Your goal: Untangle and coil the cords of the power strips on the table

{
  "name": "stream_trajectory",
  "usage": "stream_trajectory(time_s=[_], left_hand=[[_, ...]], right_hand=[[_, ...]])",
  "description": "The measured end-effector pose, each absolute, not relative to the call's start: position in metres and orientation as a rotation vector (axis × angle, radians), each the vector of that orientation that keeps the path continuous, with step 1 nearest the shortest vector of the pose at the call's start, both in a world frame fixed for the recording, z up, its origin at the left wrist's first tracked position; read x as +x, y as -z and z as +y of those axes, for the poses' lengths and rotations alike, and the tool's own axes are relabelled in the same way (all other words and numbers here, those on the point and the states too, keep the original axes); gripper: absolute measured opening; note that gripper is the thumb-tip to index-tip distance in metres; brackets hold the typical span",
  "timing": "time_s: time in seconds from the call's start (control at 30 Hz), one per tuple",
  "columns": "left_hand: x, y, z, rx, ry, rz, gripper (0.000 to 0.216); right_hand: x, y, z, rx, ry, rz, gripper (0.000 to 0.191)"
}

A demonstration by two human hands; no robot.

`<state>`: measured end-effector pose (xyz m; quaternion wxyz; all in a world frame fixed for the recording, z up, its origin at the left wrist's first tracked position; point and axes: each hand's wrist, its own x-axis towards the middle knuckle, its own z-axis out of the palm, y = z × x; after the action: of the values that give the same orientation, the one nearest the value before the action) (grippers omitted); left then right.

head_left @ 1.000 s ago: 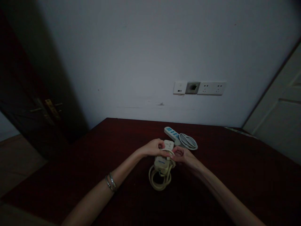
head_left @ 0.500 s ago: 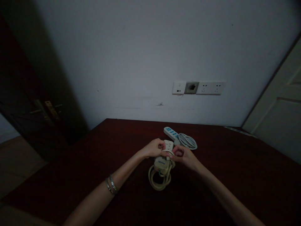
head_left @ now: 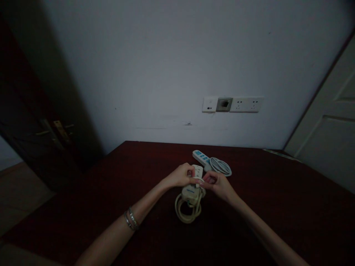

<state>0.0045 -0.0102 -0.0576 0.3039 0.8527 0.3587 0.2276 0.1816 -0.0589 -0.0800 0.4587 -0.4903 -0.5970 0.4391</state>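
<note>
A cream power strip (head_left: pixel 198 171) lies on the dark red table, its socketed end showing beyond my fingers. Below it sits a cream block with blue lettering (head_left: pixel 190 192), and a cream cord (head_left: pixel 187 220) loops toward me in a coil. My left hand (head_left: pixel 181 176) is closed at the strip's left side, thumb and fingers pinching the cord where it crosses the strip. From the right, my right hand (head_left: pixel 219 185) pinches the same pale stretch of cord, its fingertips nearly meeting the left thumb. The fingers partly hide the held part.
Just behind lies a white power strip with blue sockets (head_left: pixel 201 157), its grey cord (head_left: pixel 220 166) coiled beside it. Wall outlets (head_left: pixel 233 104) are mounted above the table (head_left: pixel 149 155). A dark door with a brass handle (head_left: pixel 61 131) stands at left, a pale door (head_left: pixel 327 118) at right.
The view has shifted slightly. Both hands stay at the cord; the pale loop between their fingertips now sits lower and flatter against the strip.
</note>
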Motion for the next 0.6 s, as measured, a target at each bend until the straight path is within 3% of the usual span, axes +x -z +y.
stream_trajectory(time_s=[0.33,0.6], left_hand=[[0.004,0.040,-0.024,2.609,-0.432,0.812,0.029],[0.007,0.035,-0.038,2.824,-0.370,1.008,0.027]], right_hand=[[0.183,0.089,-0.055,-1.138,-1.015,-1.536,0.029],[0.185,0.087,-0.057,-1.126,-0.794,-1.722,0.022]])
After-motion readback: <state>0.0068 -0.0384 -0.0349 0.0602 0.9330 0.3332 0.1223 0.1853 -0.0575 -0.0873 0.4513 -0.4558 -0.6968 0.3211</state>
